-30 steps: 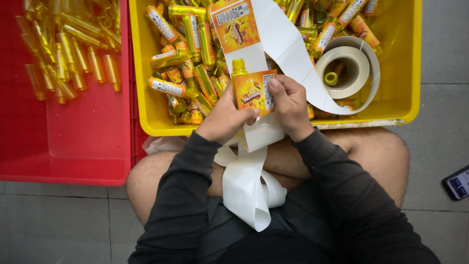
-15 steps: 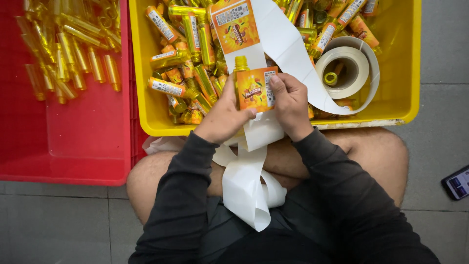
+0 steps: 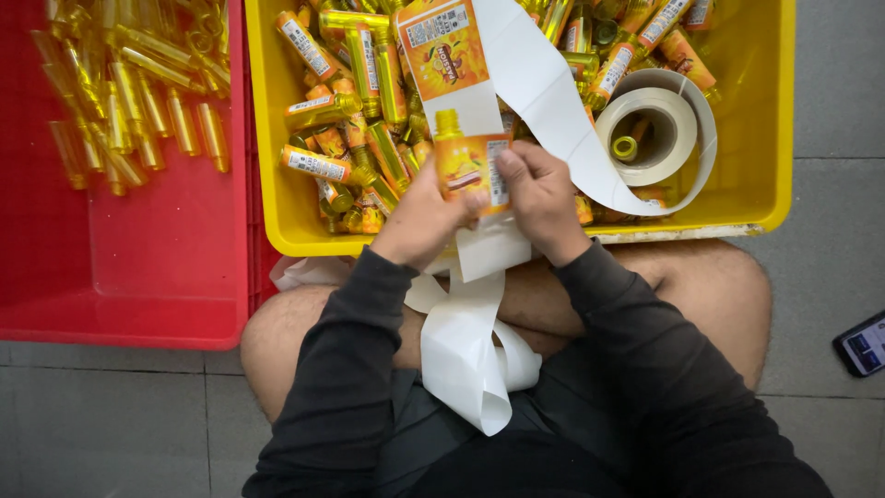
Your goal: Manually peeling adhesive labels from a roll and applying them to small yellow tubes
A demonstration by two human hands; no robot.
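While we sit cross-legged on the floor, both hands meet over the near rim of the yellow crate (image 3: 304,242).

Risk: we judge the orange label could go on crooked or wrinkled, because the small bottle (image 3: 458,159) sits loosely between fingertips and the backing strip (image 3: 466,355) pulls down from below.
Second risk: the loose white strip piling in our lap could snag or tug the label roll (image 3: 656,136), dragging the next label (image 3: 444,51) off line.
Left grip: our left hand (image 3: 426,214) has its fingers curled together around the bottle's lower side, thumb pressing its front.
Right grip: our right hand (image 3: 539,192) is pinched on the bottle's right edge, fingers on the label's white panel.
Bottle position: above the crate's near edge, cap pointing away from us, just over the heap of labelled bottles (image 3: 346,138).
Red crate (image 3: 138,286): to the left, touching the yellow one, with unlabelled bottles (image 3: 138,101) at its far end.
Floor: a phone (image 3: 863,343) lies at the right edge.
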